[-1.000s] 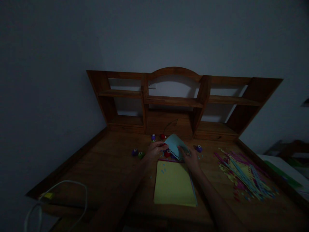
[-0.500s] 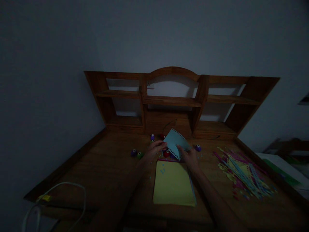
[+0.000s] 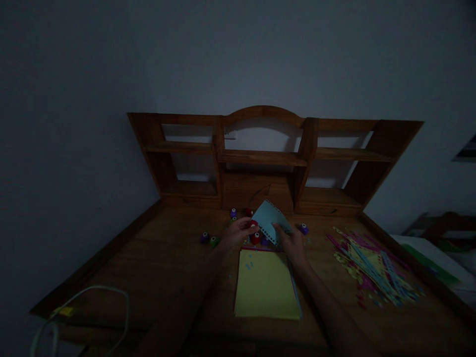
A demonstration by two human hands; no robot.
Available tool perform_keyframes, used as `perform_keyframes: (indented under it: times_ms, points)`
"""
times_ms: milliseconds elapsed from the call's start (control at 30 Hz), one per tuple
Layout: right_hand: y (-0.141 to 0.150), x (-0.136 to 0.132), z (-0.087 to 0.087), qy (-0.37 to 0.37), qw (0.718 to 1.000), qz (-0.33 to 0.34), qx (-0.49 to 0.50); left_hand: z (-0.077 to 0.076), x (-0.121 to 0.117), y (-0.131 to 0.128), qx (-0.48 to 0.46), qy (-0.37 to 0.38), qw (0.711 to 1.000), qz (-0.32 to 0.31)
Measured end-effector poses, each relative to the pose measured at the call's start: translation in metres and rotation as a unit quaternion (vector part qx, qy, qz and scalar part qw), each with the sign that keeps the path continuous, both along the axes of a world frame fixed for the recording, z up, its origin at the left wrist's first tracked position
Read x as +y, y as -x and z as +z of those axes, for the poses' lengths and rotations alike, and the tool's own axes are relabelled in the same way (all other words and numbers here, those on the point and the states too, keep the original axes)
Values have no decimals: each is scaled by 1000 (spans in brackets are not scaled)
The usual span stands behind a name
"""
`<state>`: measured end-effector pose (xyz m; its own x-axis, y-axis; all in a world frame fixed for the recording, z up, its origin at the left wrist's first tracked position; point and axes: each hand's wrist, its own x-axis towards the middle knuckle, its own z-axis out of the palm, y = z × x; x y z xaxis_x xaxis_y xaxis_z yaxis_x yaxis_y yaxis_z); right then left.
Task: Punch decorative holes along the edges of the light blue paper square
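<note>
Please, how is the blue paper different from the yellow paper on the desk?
The blue paper is held in the right hand; the yellow paper lies on the desk. The blue paper has punched edges, while the yellow paper's visible edges look plain. The blue paper looks smaller than the yellow paper.
</note>
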<state>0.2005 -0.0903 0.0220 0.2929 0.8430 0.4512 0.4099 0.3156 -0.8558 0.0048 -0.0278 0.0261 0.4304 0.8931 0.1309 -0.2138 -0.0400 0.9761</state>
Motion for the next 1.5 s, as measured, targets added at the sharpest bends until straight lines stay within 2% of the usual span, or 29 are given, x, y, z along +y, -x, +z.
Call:
perform_keyframes:
  times_ms: [100,300,567,700,900,1033,1133,1233,1300,1367,1400,1500]
  points:
    - [0,0,0,2,1000,-1,15,0,0,0,1,-2,1000,-3]
    - [2,1,-2,13,1000,16,13,4,-2,2,24,-14,999,28]
    - [4,2,-5,39,998,45,18,11,-6,9,109,-25,991,67]
    - [3,3,-8,51,997,39,33,11,-6,10,100,-18,993,66]
    - [0,3,-4,47,998,12,47,4,-2,5,42,-35,998,19]
    - [-1,2,-1,34,999,-15,31,3,-5,0,1,-36,999,27]
    - [2,2,0,36,999,4,28,5,-7,0,13,-34,999,40]
    - [5,-1,6,-25,999,21,7,7,-7,1,13,-49,997,55]
    - [2,-5,15,-109,992,-43,-38,7,-6,1,23,-60,996,67]
    - [-4,-10,24,-173,968,-140,-113,6,-6,0,46,-82,991,99]
    - [-8,-12,28,-197,952,-164,-166,6,-7,0,62,-103,985,122]
    - [-10,-17,34,-274,895,-151,-318,9,-11,0,117,-211,955,173]
